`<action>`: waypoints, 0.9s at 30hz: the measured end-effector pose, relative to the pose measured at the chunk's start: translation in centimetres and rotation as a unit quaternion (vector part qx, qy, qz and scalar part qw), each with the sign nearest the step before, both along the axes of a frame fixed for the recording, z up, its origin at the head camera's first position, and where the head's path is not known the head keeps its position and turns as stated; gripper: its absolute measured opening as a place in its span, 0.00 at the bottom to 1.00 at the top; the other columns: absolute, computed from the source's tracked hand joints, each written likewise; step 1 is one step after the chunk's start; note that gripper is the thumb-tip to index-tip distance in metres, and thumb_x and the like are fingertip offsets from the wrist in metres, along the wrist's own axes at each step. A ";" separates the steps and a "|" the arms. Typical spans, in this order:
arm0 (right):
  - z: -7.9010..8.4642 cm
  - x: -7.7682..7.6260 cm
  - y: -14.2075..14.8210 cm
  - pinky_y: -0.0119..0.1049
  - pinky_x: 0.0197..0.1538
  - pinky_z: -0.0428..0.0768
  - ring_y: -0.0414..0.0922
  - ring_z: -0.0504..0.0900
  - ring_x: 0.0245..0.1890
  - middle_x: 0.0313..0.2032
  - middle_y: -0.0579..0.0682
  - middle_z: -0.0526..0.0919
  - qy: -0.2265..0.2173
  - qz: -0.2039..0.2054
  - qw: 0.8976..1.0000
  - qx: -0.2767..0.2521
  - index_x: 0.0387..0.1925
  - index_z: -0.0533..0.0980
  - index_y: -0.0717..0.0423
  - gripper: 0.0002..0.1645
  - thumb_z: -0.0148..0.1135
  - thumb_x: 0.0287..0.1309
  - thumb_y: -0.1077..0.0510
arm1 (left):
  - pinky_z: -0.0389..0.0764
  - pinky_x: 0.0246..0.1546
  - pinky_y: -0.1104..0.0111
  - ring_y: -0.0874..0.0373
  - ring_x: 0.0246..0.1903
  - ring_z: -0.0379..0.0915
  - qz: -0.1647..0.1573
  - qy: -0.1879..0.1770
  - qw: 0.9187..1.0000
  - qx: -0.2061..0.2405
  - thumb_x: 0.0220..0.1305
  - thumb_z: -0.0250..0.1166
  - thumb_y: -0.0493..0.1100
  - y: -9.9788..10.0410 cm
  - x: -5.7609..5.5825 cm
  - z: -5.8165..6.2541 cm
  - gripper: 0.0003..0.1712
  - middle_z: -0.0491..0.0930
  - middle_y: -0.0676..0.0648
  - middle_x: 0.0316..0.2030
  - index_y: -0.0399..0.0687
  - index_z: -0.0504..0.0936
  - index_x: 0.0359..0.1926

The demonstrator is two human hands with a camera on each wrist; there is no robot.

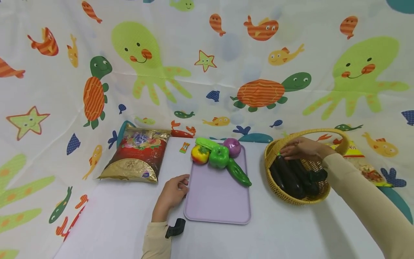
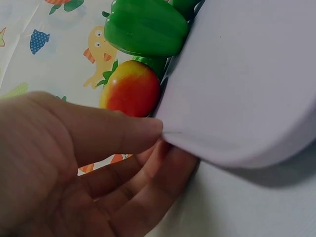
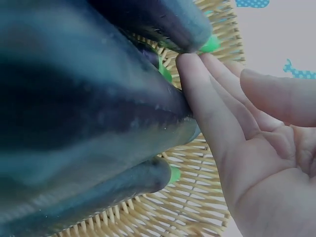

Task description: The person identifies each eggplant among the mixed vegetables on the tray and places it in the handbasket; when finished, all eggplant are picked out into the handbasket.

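At the left rim of a pale purple tray (image 1: pixel 216 201), my left hand (image 1: pixel 173 192) pinches the edge, thumb (image 2: pixel 118 132) above and fingers below. On the tray's far part lie a green bell pepper (image 1: pixel 219 157), a red-yellow tomato-like piece (image 1: pixel 199 154), a long green vegetable (image 1: pixel 238 173), a light green piece (image 1: pixel 207 143) and a purple onion (image 1: pixel 232 147). Over on the right, my right hand (image 1: pixel 302 149) reaches under the handle of a wicker basket (image 1: pixel 270 176) with several dark eggplants (image 1: pixel 290 178). Its fairly straight fingers touch an eggplant's end; the thumb stays apart.
A red and gold bag (image 1: pixel 137 154) lies at the back left, with a small orange-green packet (image 1: pixel 184 147) between it and the tray. Behind the right arm is a yellow food packet (image 1: pixel 365 163). A patterned cloth (image 1: pixel 226 72) hangs behind the white table.
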State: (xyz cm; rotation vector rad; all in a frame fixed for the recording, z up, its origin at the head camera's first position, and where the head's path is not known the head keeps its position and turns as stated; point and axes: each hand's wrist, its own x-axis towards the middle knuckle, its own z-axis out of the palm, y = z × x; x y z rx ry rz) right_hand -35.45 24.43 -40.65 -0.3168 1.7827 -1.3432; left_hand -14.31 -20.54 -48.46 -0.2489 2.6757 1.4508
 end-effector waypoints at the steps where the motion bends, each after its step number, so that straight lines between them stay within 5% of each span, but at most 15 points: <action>1: 0.0 0.0 0.0 0.50 0.56 0.68 0.54 0.73 0.54 0.56 0.71 0.67 -0.003 0.000 1.000 -0.004 0.60 0.53 0.81 0.26 0.43 0.63 0.70 | 0.77 0.23 0.69 0.59 0.27 0.72 0.000 0.000 1.000 0.001 0.52 0.59 0.27 0.0 0.0 0.0 0.26 0.74 0.46 0.35 0.38 0.74 0.56; 14: 2.1 1.2 0.9 0.50 0.59 0.63 0.55 0.69 0.57 0.54 0.62 0.74 0.034 -0.017 0.998 -0.048 0.56 0.64 0.72 0.19 0.44 0.65 0.67 | 0.77 0.23 0.69 0.59 0.26 0.72 -0.008 0.012 1.000 0.001 0.51 0.60 0.27 0.2 -0.4 0.2 0.26 0.75 0.46 0.35 0.38 0.74 0.55; 21: 3.4 6.2 0.5 0.38 0.54 0.73 0.51 0.71 0.57 0.59 0.65 0.66 0.162 -0.056 0.985 0.000 0.62 0.60 0.66 0.26 0.45 0.67 0.57 | 0.77 0.23 0.69 0.59 0.27 0.72 -0.011 0.007 1.000 -0.005 0.52 0.60 0.28 0.0 -0.2 0.1 0.26 0.75 0.46 0.35 0.37 0.74 0.55; 27: 2.7 12.3 -1.9 0.41 0.49 0.75 0.51 0.76 0.51 0.53 0.67 0.71 0.239 -0.111 0.961 -0.081 0.58 0.65 0.67 0.22 0.44 0.67 0.58 | 0.77 0.26 0.69 0.59 0.28 0.73 0.008 -0.005 1.000 -0.001 0.56 0.60 0.31 -1.1 0.6 0.4 0.24 0.75 0.46 0.36 0.38 0.73 0.56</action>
